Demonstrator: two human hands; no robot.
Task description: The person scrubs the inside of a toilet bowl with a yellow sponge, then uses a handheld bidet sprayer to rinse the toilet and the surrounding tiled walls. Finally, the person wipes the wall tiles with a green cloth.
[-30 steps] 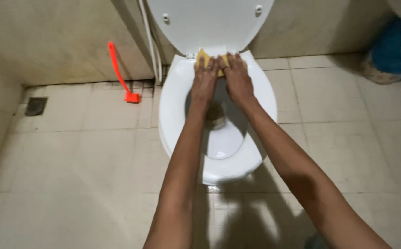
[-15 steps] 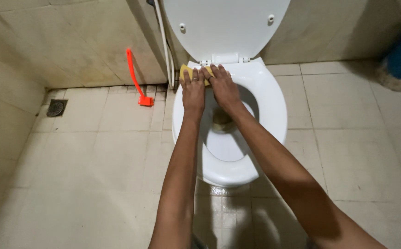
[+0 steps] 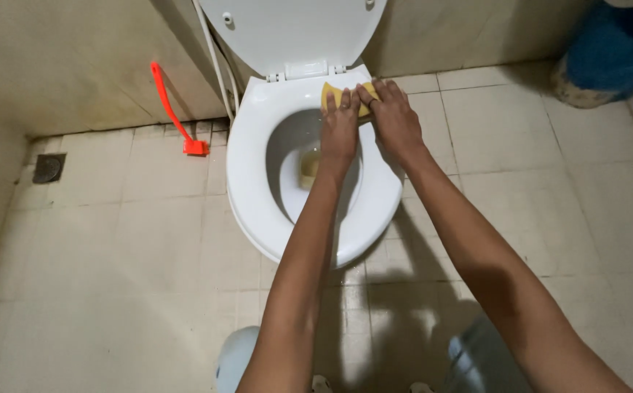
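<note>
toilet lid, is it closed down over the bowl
No, the white toilet lid stands raised against the wall, and the bowl is open beneath both hands pressing a yellow sponge on the rim.

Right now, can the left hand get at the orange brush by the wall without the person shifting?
Probably not. The left hand is pressed on the yellow sponge at the back of the toilet seat, arm already stretched forward. The orange brush leans on the wall well off to the left; floor between is free, but it looks beyond reach.
</note>
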